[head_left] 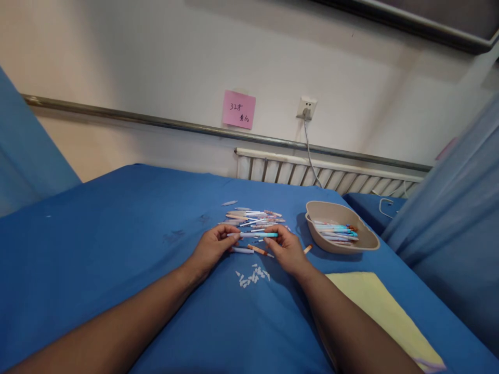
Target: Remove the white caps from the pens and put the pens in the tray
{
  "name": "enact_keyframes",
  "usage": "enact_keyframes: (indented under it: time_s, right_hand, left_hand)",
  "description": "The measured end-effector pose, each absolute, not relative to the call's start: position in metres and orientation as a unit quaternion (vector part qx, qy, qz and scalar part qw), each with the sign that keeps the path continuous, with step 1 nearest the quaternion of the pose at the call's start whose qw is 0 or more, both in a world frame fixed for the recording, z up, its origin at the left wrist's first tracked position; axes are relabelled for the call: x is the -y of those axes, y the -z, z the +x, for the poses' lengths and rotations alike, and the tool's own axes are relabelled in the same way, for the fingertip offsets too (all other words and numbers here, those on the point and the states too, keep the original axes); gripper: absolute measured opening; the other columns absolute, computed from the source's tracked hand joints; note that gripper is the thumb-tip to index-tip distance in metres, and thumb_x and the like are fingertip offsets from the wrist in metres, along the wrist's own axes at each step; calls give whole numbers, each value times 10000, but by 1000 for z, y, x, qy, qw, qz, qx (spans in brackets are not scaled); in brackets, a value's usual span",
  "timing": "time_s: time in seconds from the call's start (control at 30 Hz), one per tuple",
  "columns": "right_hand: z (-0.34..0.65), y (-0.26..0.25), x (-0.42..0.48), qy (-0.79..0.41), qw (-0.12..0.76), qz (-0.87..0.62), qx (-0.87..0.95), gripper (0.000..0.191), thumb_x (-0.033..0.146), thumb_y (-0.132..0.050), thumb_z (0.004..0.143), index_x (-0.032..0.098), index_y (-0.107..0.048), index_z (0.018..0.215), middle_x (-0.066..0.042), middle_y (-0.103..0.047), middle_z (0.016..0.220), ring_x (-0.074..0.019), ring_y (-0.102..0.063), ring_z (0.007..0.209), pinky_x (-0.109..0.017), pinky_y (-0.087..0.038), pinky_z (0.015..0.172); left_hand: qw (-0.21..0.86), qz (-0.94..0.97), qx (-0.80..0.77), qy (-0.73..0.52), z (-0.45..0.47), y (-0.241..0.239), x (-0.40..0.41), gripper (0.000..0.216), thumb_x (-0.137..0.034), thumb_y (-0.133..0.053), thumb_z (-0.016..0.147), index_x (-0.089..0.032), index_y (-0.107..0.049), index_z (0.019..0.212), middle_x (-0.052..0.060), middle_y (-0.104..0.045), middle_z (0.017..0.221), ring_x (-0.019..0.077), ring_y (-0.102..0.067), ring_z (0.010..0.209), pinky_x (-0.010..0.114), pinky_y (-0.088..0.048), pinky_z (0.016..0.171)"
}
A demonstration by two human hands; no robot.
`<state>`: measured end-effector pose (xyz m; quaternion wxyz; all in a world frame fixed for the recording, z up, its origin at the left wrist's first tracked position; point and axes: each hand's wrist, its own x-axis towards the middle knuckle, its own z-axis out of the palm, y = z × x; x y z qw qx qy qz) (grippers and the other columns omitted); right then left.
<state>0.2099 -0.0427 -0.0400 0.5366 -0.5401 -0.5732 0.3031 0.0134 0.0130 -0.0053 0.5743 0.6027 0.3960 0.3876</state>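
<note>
Between my two hands lies a pen [253,235], pale lilac toward the left and turquoise toward the right, held level. My left hand [213,248] pinches its left end, and my right hand [287,250] grips the turquoise end. Just behind, a loose pile of pens and pen parts [253,216] covers the blue cloth. Below the held pen are a white pen barrel [242,251] and an orange pen part [258,250]. Nearer me, several small white tips [253,276] lie scattered. Another orange piece [307,249] shows beside my right hand.
A beige basin [366,236] holding several pens stands at the right. A yellow cloth [374,296] lies in front of it, partly behind my right forearm. The blue-covered surface [97,234] reaches a wall with a radiator [280,169]. Blue curtains [456,218] hang at the sides.
</note>
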Motion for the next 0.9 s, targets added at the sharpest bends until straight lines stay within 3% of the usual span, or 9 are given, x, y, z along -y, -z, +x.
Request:
enact_keyframes:
  time_s: [0.33, 0.5, 0.7, 0.9]
  right_hand:
    - [213, 43, 41, -291, 529, -549, 577, 159, 305, -574, 776, 192, -593, 887, 33, -585, 625, -123, -553, 540, -226, -431, 521]
    - [209, 37, 45, -284, 519, -554, 586, 169, 325, -584, 778, 191, -598, 880, 36, -586, 595, -122, -548, 516, -224, -425, 502]
    - [200, 21, 53, -327, 560, -518, 557, 201, 353, -635, 737, 198, -592, 857, 30, -592, 602, -136, -584, 540, -239, -464, 522]
    - [199, 21, 53, -333, 567, -508, 556, 201, 358, -648, 729, 197, -591, 835, 32, -587, 586, -132, -579, 539, -232, -457, 512]
  left_hand:
    - [578, 601, -392, -389, 14, 8, -15, 295, -271, -744, 588, -142, -601, 811, -7, -619, 705, 102, -519, 566, 223, -416, 553]
    - [576, 628, -385, -353, 14, 9, -15, 303, -300, -714, 642, -148, -630, 890, -12, -630, 693, 109, -521, 556, 231, -419, 563]
    - [526, 726, -330, -295, 13, 8, -14, 252, -357, -643, 728, -161, -689, 881, 41, -694, 857, 184, -608, 800, 281, -456, 751]
    - [477, 768, -321, -283, 12, 6, -9, 227, -358, -627, 746, -192, -696, 884, 37, -698, 873, 199, -610, 828, 288, -467, 765]
